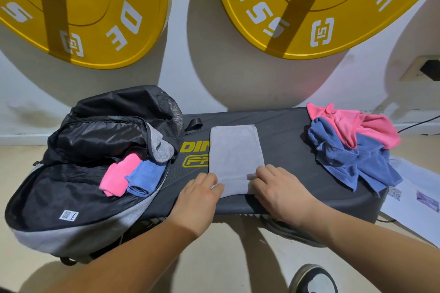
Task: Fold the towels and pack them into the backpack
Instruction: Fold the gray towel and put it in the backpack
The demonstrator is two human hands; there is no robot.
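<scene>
Both hands sit on the near end of a grey towel (235, 159): the left hand (202, 194) pinches its near-left corner, the right hand (278, 185) pinches the near-right edge. The towel is folded into a long strip lying flat mid-worktop (285, 131), long axis running straight away from the person toward the wall. To the left, the backpack (71, 197) lies unzipped and wide open, with a rolled pink towel (117, 177) and a folded blue towel (145, 177) side by side inside. At the right end of the worktop, a crumpled pink towel (364, 123) lies on top of a crumpled blue one (357, 162).
</scene>
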